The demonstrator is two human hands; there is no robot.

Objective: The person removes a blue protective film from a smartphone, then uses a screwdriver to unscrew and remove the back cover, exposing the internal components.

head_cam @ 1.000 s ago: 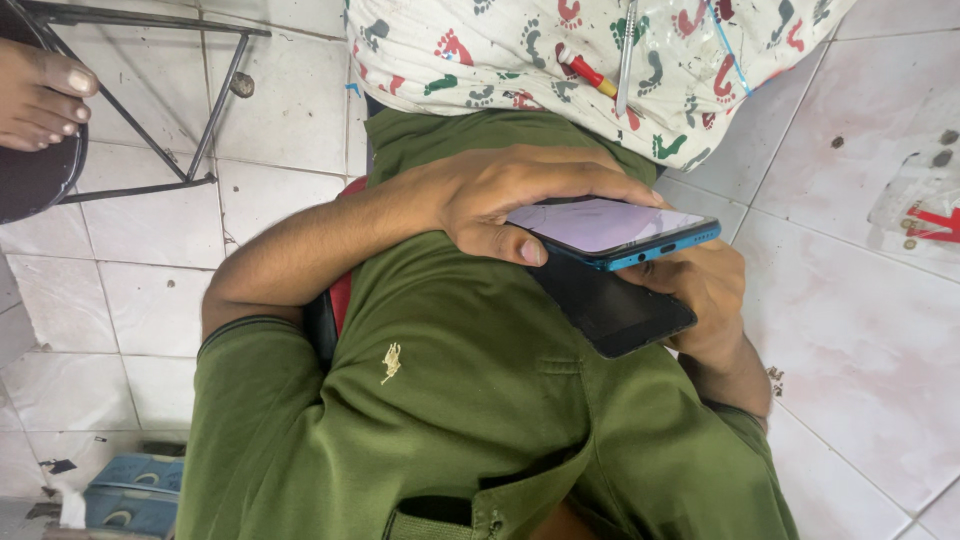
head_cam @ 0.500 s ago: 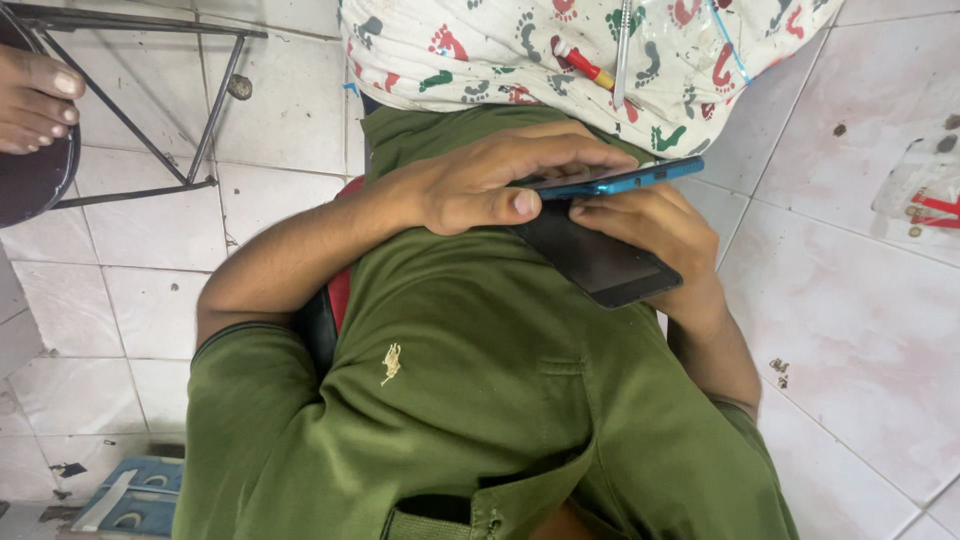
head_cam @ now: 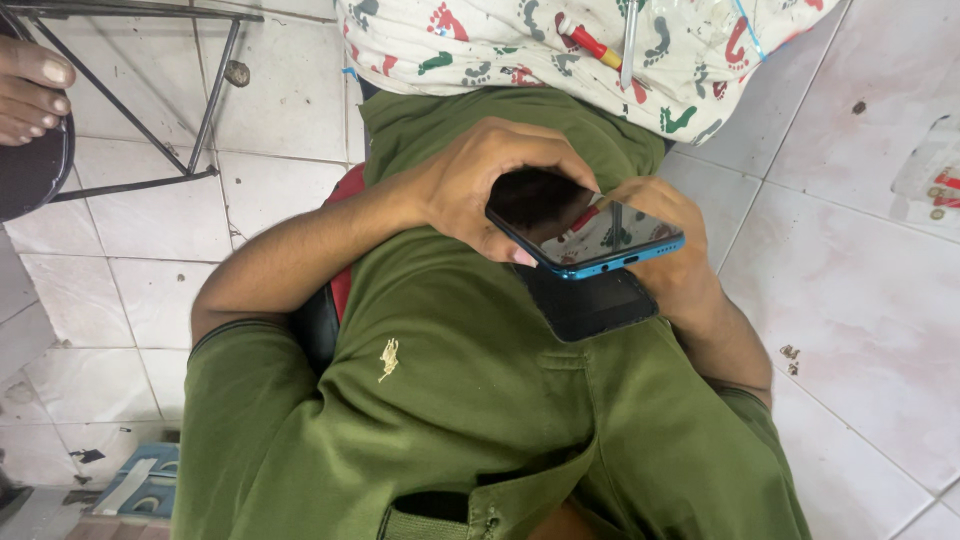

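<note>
Left hand (head_cam: 480, 185): fingers arched over blue-edged phone (head_cam: 600, 240), gripping it. Right hand (head_cam: 675, 260): closed under phone, supporting dark back panel (head_cam: 590, 305). Setting: green shirt (head_cam: 450, 400).

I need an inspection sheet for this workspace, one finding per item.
Surface: white floor tiles, stained.
Job's things: blue-edged phone, screen up, over a black phone, on the green shirt.
Clutter: footprint-patterned cloth carrying a red-handled tool.
Grippers: left hand grips the blue-edged phone from above; right hand supports both phones from below.
Cables: nothing seen.
Surroundings: black metal frame; another person's foot; blue object.
</note>
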